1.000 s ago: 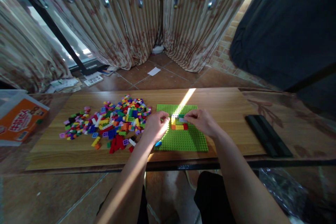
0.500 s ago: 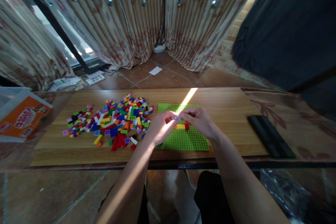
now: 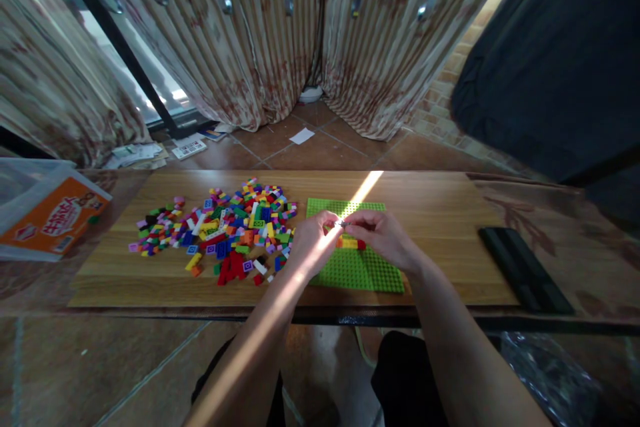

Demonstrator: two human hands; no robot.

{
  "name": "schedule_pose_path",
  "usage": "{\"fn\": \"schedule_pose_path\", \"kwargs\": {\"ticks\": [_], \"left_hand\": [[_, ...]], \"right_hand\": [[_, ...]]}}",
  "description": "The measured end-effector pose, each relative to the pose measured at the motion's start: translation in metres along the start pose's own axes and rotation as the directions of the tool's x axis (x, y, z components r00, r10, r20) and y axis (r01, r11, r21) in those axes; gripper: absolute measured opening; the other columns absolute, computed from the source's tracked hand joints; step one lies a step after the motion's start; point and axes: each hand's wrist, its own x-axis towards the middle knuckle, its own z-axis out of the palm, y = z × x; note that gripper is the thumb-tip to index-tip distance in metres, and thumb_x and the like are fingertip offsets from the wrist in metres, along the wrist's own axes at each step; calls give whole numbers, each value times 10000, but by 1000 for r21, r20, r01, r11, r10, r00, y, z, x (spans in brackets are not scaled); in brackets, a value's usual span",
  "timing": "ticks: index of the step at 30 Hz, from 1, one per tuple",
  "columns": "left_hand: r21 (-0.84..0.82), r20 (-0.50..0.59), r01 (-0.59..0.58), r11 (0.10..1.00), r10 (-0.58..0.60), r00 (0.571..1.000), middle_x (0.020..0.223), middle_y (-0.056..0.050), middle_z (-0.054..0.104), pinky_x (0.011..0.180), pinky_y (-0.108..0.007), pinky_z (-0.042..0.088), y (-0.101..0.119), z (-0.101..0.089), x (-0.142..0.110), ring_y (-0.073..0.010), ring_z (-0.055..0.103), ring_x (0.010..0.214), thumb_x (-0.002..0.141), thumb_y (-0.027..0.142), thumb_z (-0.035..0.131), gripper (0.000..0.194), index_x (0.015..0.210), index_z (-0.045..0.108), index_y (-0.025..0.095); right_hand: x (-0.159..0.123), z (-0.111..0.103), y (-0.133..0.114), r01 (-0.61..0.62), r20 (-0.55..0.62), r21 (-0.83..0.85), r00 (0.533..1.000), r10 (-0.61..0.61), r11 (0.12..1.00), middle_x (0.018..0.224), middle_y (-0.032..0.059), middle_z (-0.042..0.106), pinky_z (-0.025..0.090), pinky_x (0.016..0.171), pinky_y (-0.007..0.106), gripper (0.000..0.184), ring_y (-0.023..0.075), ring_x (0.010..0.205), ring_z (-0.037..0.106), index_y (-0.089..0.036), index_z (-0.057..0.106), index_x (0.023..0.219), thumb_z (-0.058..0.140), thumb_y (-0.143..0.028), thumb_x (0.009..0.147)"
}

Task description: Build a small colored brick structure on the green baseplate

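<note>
Over the green baseplate [image 3: 370, 273], my left hand [image 3: 314, 240] and my right hand [image 3: 377, 232] meet with fingertips pinched together. Between them is a small pale grey or white brick [image 3: 342, 223], mostly covered by the fingers; its exact shape is too small to make out. Just below the fingertips, yellow bricks [image 3: 349, 243] and a red brick [image 3: 361, 245] sit in a row on the baseplate. My left hand hides the row's left end. A strip of sunlight crosses my left hand and the plate.
A large heap of mixed coloured bricks [image 3: 245, 220] spreads over the wooden board [image 3: 440, 213] left of the baseplate. A clear box with an orange label [image 3: 60, 217] stands at far left. A dark green folded panel [image 3: 525, 270] lies at right.
The whole view has shifted slightly, so the scene sits a little further right. Both hands stay together over the baseplate, the small brick still between the fingertips but turned to look thinner.
</note>
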Motion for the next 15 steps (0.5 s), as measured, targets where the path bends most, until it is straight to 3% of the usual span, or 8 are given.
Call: {"fn": "schedule_pose_path", "kwargs": {"ticks": [5,11,15], "left_hand": [[77,-72,54,996,-49,996,762,9,691,623,-238,428,6,11,-4,-133,596,673,798,347,618,139,842,663,223],[140,-111,72,987,-57,992,811,9,680,631,-240,414,14,18,-11,-135,594,708,798,330,638,121,847,617,221],[196,-121,18,981,6,993,818,-6,668,687,-256,426,14,18,-15,-156,615,761,821,348,622,148,880,585,218]], "right_hand": [[0,0,1,-43,-56,14,997,44,999,679,17,652,423,531,247,262,110,589,537,-175,719,826,583,-399,811],[-2,8,-9,-202,-74,241,972,225,949,656,24,661,431,449,221,259,80,489,493,-160,701,804,662,-405,732],[-2,13,-15,-230,-86,348,957,276,909,679,41,682,449,459,224,269,87,507,526,-157,687,789,713,-405,688]]}}
